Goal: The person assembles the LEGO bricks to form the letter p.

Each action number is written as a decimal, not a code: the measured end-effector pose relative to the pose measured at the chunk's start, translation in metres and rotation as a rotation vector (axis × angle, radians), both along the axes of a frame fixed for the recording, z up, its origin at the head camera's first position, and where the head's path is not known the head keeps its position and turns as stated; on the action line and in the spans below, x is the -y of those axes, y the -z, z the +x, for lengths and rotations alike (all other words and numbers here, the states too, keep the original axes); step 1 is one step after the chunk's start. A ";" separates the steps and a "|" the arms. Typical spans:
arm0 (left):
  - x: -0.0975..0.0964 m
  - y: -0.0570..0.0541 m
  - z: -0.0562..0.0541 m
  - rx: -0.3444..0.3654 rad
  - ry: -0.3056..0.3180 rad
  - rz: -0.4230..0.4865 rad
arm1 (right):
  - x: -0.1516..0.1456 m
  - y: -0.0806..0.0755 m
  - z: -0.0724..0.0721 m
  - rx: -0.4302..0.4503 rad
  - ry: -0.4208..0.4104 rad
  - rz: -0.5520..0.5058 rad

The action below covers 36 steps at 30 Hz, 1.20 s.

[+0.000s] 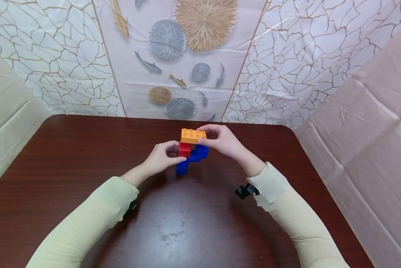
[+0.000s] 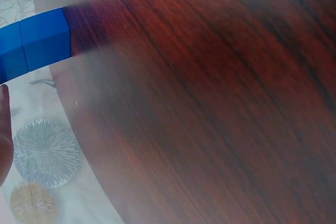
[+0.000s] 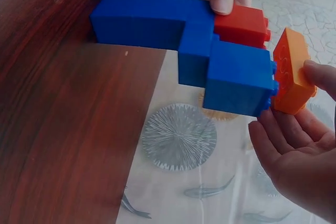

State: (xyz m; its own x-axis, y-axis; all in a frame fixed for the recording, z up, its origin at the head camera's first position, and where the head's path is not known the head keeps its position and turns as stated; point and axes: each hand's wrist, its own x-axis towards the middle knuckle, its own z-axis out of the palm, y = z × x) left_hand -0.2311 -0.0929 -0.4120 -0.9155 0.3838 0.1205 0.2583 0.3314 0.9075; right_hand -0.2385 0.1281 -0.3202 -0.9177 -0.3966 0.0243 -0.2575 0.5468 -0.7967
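Note:
A structure of toy building bricks stands on the table: a blue column (image 1: pixel 182 167) with blue bricks stepping out to the right, and a red brick (image 1: pixel 184 149) on top at the left. My left hand (image 1: pixel 161 157) pinches the red brick from the left, its thumb near the seam with the blue. An orange eight-stud brick (image 1: pixel 189 138) is held between thumb and fingers of my right hand (image 1: pixel 224 141). In the right wrist view its hollow underside faces the studs of the red brick (image 3: pixel 241 24) and upper blue brick (image 3: pixel 239 77); it sits just above them, slightly tilted.
A dark reddish-brown table (image 1: pixel 173 230) spreads beneath. Patterned cloth (image 1: pixel 193 74) with fish and round motifs hangs behind its far edge, and pale cloth (image 1: pixel 364 123) hangs on the right. A small black device (image 1: pixel 247 191) sits at my right cuff.

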 end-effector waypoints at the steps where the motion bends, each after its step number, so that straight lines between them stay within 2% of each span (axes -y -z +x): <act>1: 0.000 0.000 0.000 0.001 -0.001 0.001 | 0.001 0.001 0.000 -0.003 -0.005 0.001; 7: -0.001 -0.002 0.001 -0.004 -0.003 0.016 | 0.004 0.007 -0.001 -0.001 -0.027 -0.010; 17: -0.001 -0.004 0.002 -0.026 -0.008 0.010 | 0.002 0.009 0.000 -0.019 -0.042 0.031; 29: -0.001 -0.006 0.003 -0.001 -0.005 -0.008 | 0.001 0.009 0.003 -0.055 -0.089 0.050; 36: -0.001 -0.004 0.002 -0.003 -0.008 0.007 | 0.000 0.010 0.002 -0.057 -0.106 0.060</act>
